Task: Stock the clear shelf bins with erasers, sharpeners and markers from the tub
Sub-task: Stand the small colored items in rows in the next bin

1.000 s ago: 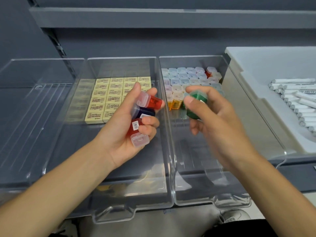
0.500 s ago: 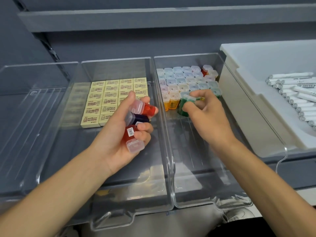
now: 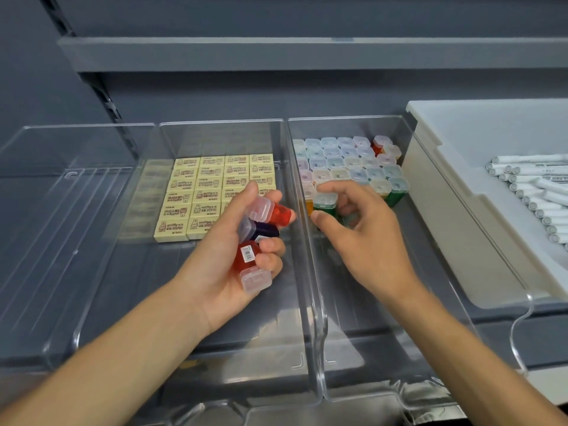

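The right hand (image 3: 365,241) is down inside the right bin (image 3: 347,119), thumb and forefinger pinching the green sharpener (image 3: 325,203) at its frosted, rounded-square cap, the other fingers curled loosely behind. That little translucent green body stands upright at the front edge of the stocked sharpeners (image 3: 347,162), just beside an orange sharpener (image 3: 309,206); whether its base meets the bin floor, I cannot tell, the thumb hides it. The stocked ones stand cap-up in tight rows at the back of the bin, a field of pale glossy lids with tinted plastic beneath. Over the middle bin (image 3: 221,123) the left hand (image 3: 215,272) hangs palm-up, fingers wrapped round three more: a red sharpener (image 3: 278,216) on top with the thumb lying along its clear cap, a dark purple sharpener (image 3: 261,232) under it, and a second red sharpener (image 3: 246,259) lowest, a white barcode sticker on its side and its cap poking out below the little finger. Beneath that hand the erasers (image 3: 203,192) lie flat in neat rows, cream-yellow blocks in printed paper sleeves, filling the rear of the middle bin. The left bin (image 3: 76,128) is the same clear hard plastic, ribbed along the floor. Off to the right sits the tub (image 3: 445,167), matte white with thick walls, and in it a heap of white cylindrical markers (image 3: 528,187) lying on their sides.
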`<move>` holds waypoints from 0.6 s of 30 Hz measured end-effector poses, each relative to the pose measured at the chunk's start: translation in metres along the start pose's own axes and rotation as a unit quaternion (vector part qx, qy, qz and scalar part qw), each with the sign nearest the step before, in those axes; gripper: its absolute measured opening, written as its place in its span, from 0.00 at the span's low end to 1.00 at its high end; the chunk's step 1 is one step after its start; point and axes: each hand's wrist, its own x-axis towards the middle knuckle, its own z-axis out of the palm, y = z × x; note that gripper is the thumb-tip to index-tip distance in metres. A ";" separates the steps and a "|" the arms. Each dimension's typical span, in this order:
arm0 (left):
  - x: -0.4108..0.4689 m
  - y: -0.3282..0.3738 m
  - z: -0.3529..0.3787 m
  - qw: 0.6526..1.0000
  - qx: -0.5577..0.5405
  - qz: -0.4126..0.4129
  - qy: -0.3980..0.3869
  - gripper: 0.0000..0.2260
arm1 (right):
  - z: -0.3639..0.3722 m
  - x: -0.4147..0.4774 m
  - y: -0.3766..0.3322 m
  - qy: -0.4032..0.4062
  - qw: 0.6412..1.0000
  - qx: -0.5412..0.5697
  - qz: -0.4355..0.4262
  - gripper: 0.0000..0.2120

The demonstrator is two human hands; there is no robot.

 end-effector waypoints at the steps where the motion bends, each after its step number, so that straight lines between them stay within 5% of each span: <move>1: 0.000 0.000 0.000 1.000 0.001 0.000 0.001 0.17 | 0.001 -0.001 -0.001 -0.001 1.000 -0.011 -0.006 0.13; 18: 0.000 -0.001 0.000 1.000 0.022 0.006 0.005 0.16 | 0.016 0.000 0.001 0.024 0.994 -0.096 -0.040 0.10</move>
